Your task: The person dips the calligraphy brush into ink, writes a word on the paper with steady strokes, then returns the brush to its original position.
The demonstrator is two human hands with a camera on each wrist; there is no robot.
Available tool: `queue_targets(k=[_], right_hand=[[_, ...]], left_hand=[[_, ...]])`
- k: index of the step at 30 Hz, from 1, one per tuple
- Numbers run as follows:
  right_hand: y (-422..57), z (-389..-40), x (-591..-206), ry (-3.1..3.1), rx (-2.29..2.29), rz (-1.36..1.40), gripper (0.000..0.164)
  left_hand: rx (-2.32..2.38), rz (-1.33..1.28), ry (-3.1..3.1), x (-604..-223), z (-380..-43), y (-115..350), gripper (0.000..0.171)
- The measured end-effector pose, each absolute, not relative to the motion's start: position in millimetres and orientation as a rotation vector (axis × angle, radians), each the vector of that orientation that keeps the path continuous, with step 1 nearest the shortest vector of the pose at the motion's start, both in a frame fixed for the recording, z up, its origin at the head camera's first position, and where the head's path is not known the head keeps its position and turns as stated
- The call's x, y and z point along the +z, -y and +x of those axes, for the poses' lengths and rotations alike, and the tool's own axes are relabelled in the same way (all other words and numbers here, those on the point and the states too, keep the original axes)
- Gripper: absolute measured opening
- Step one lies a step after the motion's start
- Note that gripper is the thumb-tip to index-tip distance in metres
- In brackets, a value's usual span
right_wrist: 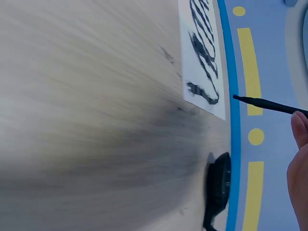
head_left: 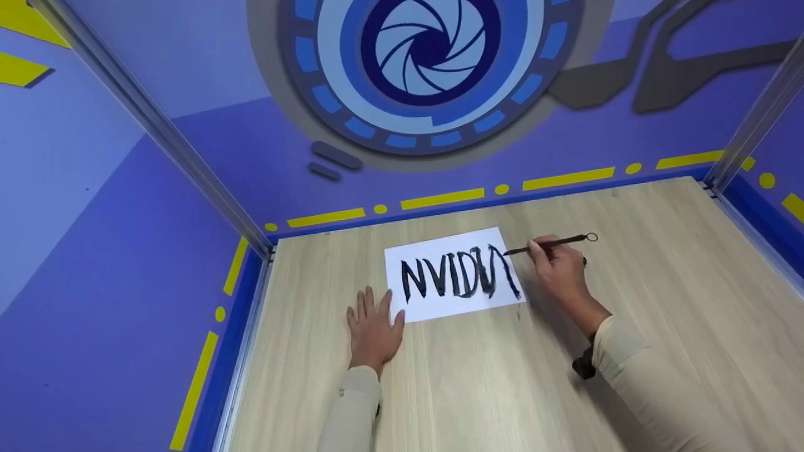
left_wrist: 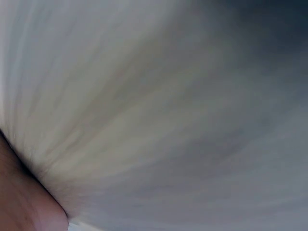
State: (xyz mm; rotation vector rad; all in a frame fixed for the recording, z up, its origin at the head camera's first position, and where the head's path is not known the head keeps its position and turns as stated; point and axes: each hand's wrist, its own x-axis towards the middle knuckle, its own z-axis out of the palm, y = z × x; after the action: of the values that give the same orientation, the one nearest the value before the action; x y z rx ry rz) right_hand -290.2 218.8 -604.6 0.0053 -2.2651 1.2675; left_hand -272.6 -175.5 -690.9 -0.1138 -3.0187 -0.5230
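A white sheet of paper (head_left: 440, 311) lies on the table, with thick black letters (head_left: 465, 276) beginning NVID and slanted strokes at the right end. My left hand (head_left: 375, 329) rests with fingers spread at the paper's lower left corner. In the left wrist view only a bit of skin (left_wrist: 29, 202) shows at the lower left. My right hand (head_left: 561, 270) pinches a slim black brush (head_left: 553, 243) with a ring at its back end. Its dark tip is near the paper's right edge in the head view. In the right wrist view the brush (right_wrist: 269, 105) appears raised above the tabletop.
A black dish-like object with a handle (right_wrist: 219, 185) sits on the table right of the paper, mostly hidden behind my right hand in the head view. Small dark smudges (right_wrist: 168, 55) mark the wooden tabletop (head_left: 452, 389). Blue-purple printed panels (head_left: 207, 150) enclose the back and sides.
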Motion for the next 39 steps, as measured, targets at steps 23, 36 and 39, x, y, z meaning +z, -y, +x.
queue_targets(k=[23,36,39], right_hand=[[-199.7,-276.6,-622.8,2.148,1.327,-0.044,0.009],[-195.8,-275.1,-627.3,2.105,1.288,-0.024,0.01],[-193.5,-274.0,-630.6,2.124,1.258,-0.033,0.009]], left_hand=[[-0.441,-0.089,3.067,-688.5,-273.6,174.5,0.066],[-0.494,-0.089,3.038,-686.8,-272.1,173.3,0.064],[-0.501,-0.086,3.022,-691.0,-272.7,173.9,0.064]])
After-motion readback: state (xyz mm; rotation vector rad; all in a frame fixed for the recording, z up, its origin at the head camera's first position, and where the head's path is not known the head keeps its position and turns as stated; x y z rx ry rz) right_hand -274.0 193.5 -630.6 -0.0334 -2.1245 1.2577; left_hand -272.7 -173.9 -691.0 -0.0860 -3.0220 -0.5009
